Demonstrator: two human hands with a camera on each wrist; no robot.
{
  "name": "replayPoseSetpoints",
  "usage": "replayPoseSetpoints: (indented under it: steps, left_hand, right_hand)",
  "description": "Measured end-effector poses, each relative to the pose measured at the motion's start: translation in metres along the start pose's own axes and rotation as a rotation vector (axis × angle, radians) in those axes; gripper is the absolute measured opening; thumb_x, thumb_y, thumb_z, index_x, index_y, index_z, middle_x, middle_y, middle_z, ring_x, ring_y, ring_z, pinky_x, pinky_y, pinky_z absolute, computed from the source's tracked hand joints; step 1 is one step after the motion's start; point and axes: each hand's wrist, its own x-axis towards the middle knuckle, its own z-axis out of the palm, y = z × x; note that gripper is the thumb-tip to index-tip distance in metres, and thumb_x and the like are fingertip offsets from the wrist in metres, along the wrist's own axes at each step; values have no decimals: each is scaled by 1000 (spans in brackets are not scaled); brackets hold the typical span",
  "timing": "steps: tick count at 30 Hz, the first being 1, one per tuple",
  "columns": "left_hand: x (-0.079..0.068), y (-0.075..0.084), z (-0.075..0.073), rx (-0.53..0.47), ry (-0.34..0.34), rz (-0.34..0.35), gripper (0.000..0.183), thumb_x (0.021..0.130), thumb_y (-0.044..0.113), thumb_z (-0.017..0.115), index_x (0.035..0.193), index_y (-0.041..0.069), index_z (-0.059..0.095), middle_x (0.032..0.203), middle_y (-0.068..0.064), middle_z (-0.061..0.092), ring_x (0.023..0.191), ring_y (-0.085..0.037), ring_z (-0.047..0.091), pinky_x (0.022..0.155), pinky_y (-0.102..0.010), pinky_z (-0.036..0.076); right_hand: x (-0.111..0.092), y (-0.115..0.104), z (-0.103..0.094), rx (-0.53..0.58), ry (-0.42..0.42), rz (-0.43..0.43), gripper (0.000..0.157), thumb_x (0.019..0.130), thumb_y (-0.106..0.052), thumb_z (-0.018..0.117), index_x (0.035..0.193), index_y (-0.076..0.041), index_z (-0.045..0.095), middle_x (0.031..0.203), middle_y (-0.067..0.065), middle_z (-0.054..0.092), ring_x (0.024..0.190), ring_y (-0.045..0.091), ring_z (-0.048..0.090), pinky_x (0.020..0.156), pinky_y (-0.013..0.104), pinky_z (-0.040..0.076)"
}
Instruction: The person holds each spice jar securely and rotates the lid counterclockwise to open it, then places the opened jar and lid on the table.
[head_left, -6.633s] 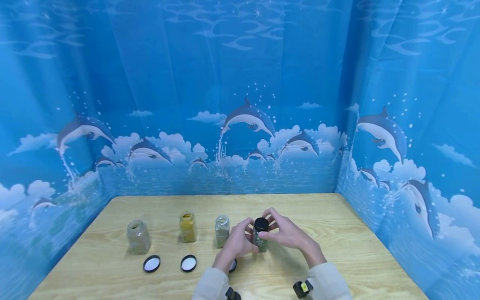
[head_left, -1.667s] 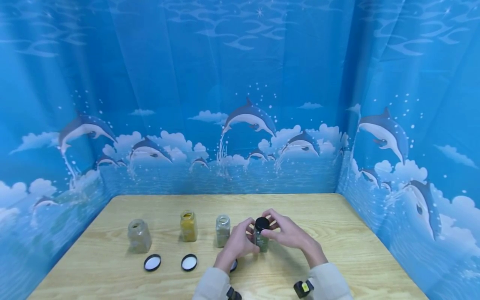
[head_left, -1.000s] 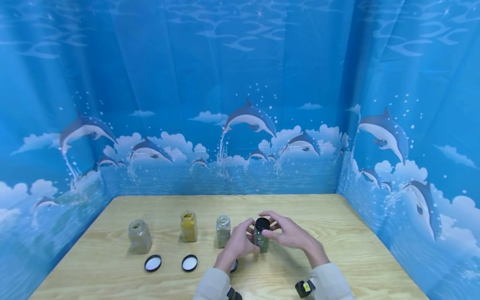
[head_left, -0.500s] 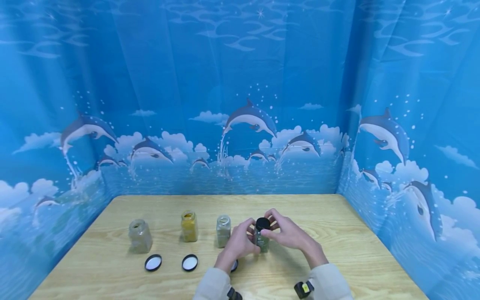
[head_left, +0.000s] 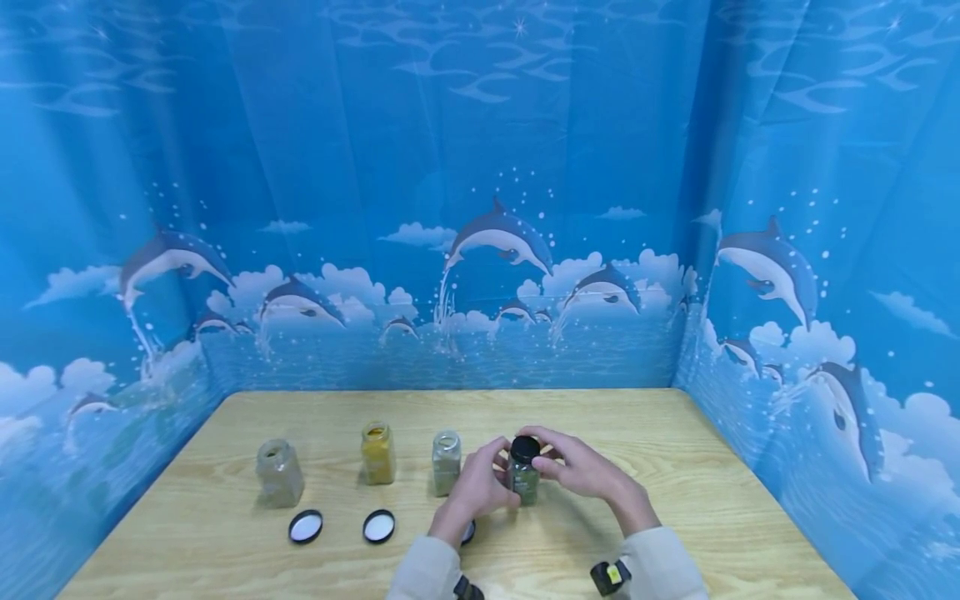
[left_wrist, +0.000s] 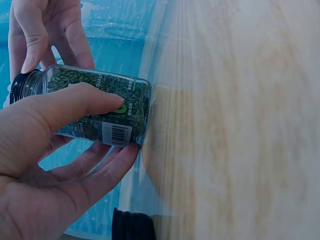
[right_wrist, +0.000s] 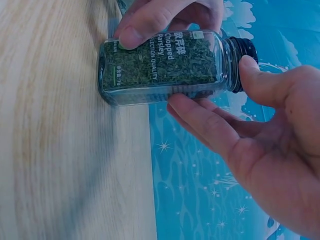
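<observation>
A square glass jar of chopped parsley (right_wrist: 185,62) stands upright on the table, its black lid (head_left: 525,448) on top. My left hand (head_left: 483,483) grips the jar's body low down, thumb on the label side and fingers round the opposite side, as the left wrist view shows. My right hand (head_left: 581,471) is at the lid, with its thumb (right_wrist: 252,75) against the lid's edge and its forefinger curving behind it. In the right wrist view other right fingers lie along the jar's side below the lid. The green flakes fill most of the jar.
Left of the hands stand three lidless jars: one pale green (head_left: 446,467), one yellow (head_left: 377,457) and one greyish (head_left: 279,477). In front lie two upturned black lids, a left lid (head_left: 306,527) and a middle lid (head_left: 378,526); a third lid (head_left: 468,531) is partly behind my left wrist.
My right hand's fingers have shifted back and forth around the lid, and now its thumb sits farther right on the edge. The left hand and jar stay in place.
</observation>
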Motion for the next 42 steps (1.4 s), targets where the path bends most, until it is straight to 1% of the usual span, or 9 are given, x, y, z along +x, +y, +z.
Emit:
replayPoseSetpoints:
  steps: [2,4,8,11,15,20,26,35,42]
  left_hand:
    - [0,0,0,-3,0,0,57,59,-10,85,107,12,63,102,-15,72,93,-32,74,84,-48,64]
    - [0,0,0,-6,-2,-4,57,59,-9,85,107,13,63,102,-14,72,94,-31,74,85,-48,64]
    - [-1,0,-1,-15,-9,-3,57,59,-10,85,107,13,63,102,-14,72,93,-32,75,85,-47,65]
    - [-1,0,-1,-24,-14,2,57,60,-10,85,107,13,63,102,-14,72,93,-31,75,84,-46,65]
    - [-1,-1,-1,-30,-16,5,57,60,-11,85,107,13,64,100,-13,71,91,-29,74,83,-44,65]
    - [0,-1,0,-31,-15,4,57,59,-11,85,106,12,63,100,-13,71,91,-30,74,83,-45,65]
    - [0,0,0,-33,-15,1,57,59,-11,84,106,12,63,101,-14,71,93,-31,74,84,-47,65]
    - [0,0,0,-8,-4,-3,58,58,-10,84,107,14,63,99,-12,71,92,-30,74,82,-45,65]
    - [1,-1,0,0,-10,-26,59,59,-8,85,108,16,63,102,-10,71,94,-28,74,84,-44,65]
  right_hand:
    - [0,-1,0,14,-10,11,46,106,-11,52,150,-3,46,141,26,57,122,42,61,94,25,59]
    - [0,-2,-1,20,-16,31,47,106,-12,52,151,-4,45,143,26,56,122,42,61,95,28,60]
    - [0,-2,-1,19,-13,74,51,104,-17,57,153,-7,44,145,23,56,125,41,59,99,42,59]
    - [1,-1,1,3,5,101,55,103,-25,62,151,-8,44,139,20,61,125,38,60,99,50,58]
    - [4,-2,4,-15,45,150,54,101,-32,66,145,-8,46,127,16,67,119,33,63,92,47,61]
    - [7,-4,7,-22,90,177,50,98,-34,69,135,-6,48,122,16,68,115,32,65,86,42,62]
    - [7,-4,8,-35,98,152,43,99,-29,69,129,-5,51,121,17,69,112,31,67,83,41,63]
    - [3,-3,4,-54,29,21,45,102,-11,58,146,-1,50,140,22,61,125,40,62,105,51,57]
    - [3,0,3,-58,12,24,48,103,-12,57,150,-4,47,147,21,57,130,39,59,107,50,56]
